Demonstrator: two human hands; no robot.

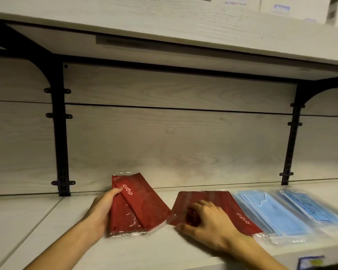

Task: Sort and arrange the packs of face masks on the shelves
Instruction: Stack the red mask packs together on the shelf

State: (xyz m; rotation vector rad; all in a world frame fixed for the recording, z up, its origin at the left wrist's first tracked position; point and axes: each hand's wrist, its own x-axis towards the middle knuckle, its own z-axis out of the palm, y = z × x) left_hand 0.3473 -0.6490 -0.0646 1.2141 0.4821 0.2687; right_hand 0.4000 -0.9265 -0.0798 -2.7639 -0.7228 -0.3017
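I see 2 stacks of red mask packs lying on the pale wooden shelf. My left hand grips the left red packs along their left edge, thumb laid across the top near the white logo, fingers tucked underneath. My right hand lies palm-down on the right red packs, fingers bent and pressing into the clear wrap at the front left corner; motion blur leaves me unsure, but it looks like a pinch on the wrapper. Just beside those, touching their right edge, lie the blue mask packs in clear plastic. White boxes stand on the upper shelf. Black brackets hold it.
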